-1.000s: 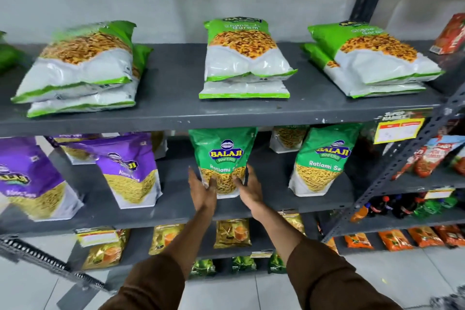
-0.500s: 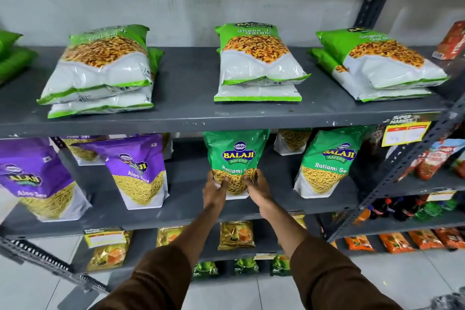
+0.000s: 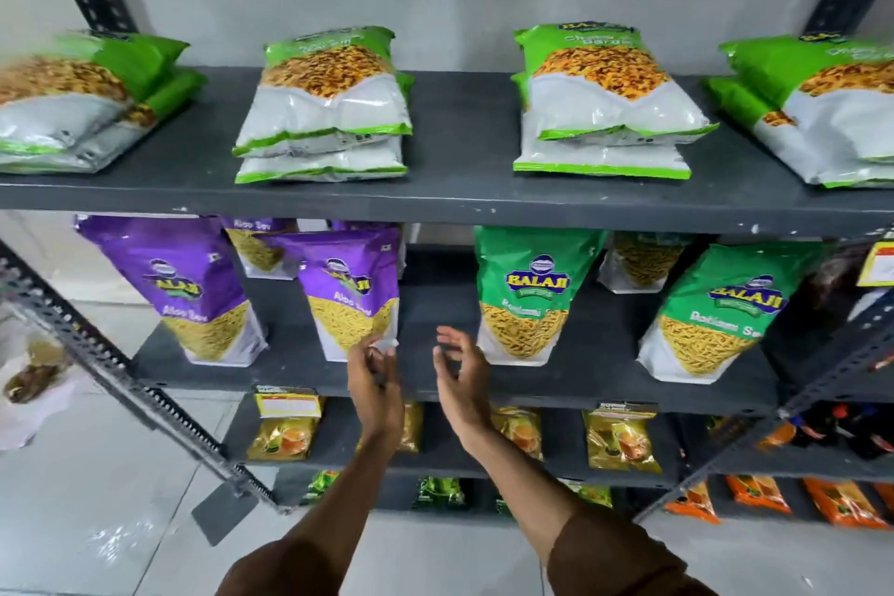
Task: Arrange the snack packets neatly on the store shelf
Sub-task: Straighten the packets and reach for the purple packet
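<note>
A purple Aloo Sev packet [image 3: 350, 293] stands upright on the dark middle shelf [image 3: 430, 300]. My left hand [image 3: 375, 385] reaches up to its lower right corner, and the fingers curl around that corner. A green Ratlami Sev packet [image 3: 532, 293] stands upright to the right of a bare gap. My right hand [image 3: 459, 373] hovers in that gap with its fingers spread, close to the green packet's lower left corner but holding nothing. A second purple packet [image 3: 181, 286] stands further left, and another green one [image 3: 725, 310] leans at the right.
Green-and-white packets lie in flat stacks on the top shelf [image 3: 459, 136]. More packets stand behind the front row. Yellow packets [image 3: 621, 440] and orange ones [image 3: 839, 501] fill the lower shelves. Slotted metal uprights [image 3: 116, 368] frame the rack on both sides. White floor tiles lie below.
Both hands have let go of the green Ratlami Sev packet and shifted left. My left hand now meets the purple packet's corner. The view has panned left too.
</note>
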### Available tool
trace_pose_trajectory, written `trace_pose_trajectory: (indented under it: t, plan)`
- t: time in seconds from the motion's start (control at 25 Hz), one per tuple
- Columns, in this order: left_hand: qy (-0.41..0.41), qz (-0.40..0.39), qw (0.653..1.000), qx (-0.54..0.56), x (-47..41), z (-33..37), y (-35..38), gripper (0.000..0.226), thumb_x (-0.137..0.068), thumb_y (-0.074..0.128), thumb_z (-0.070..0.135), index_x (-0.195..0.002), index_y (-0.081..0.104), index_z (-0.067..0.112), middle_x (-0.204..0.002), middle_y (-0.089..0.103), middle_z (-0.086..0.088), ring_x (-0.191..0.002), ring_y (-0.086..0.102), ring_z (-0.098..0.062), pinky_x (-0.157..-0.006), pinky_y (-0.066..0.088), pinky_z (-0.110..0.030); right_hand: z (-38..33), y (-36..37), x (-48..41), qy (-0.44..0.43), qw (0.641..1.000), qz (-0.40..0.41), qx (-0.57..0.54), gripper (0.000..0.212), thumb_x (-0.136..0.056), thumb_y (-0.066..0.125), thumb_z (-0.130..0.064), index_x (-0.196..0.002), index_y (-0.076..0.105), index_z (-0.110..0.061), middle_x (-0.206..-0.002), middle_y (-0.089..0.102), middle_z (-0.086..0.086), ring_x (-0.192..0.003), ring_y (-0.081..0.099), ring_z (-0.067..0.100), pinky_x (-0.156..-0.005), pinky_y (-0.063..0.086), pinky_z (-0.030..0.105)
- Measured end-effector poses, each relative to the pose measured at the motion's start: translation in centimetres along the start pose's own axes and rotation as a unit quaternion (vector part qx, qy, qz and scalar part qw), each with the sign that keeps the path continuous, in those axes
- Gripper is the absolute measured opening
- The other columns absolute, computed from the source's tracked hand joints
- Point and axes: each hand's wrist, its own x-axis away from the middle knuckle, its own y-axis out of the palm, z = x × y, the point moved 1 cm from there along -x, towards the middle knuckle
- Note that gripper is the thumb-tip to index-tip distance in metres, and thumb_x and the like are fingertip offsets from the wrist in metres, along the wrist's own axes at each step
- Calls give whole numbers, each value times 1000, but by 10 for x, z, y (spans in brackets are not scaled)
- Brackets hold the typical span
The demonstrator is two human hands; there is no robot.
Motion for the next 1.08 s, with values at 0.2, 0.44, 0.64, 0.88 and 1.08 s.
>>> trace_pose_trajectory:
  t: [0.2,0.44,0.64,0.88,1.08]
  plan:
    - [-29,64,995,-67,-59,-1,-38,69,-80,78,30,-137,44,9,-133,41,-17,-120,47,-33,-94,41,-34,-16,59,-23,111,991,-71,17,58,-94,62,-13,-147,38,-14,-139,56,13,-117,60,22,-98,50,38]
    - [-101,-139,983,-69,-124,-25,-70,84,-82,77,22,-152,31,11,-153,46,-13,-139,46,-30,-113,40,-39,-24,107,-30,132,990,-47,-26,59,-96,59,-8,-148,31,-11,-144,53,14,-131,53,31,-108,45,48]
    - [-116,-205,971,-42,-130,-34,-88,76,-86,73,18,-151,33,18,-147,54,-9,-133,53,-32,-108,45,-52,-29,130,-22,147,989,-6,-24,64,-95,60,-7,-150,28,-10,-141,55,18,-129,54,33,-108,46,49]
    - [-88,-251,961,-78,-130,-35,-106,76,-89,69,19,-153,28,18,-149,52,-8,-137,50,-31,-111,41,-54,-31,136,-7,156,988,-22,4,65,-97,58,-20,-152,24,-22,-143,55,10,-130,54,26,-97,49,36]
    - [-108,-308,942,-84,-141,-27,-111,78,-90,69,23,-155,25,24,-150,51,-5,-137,48,-30,-112,41,-43,-38,127,-6,173,981,-76,32,73,-98,57,-25,-155,12,-31,-150,49,4,-137,47,25,-109,44,42]
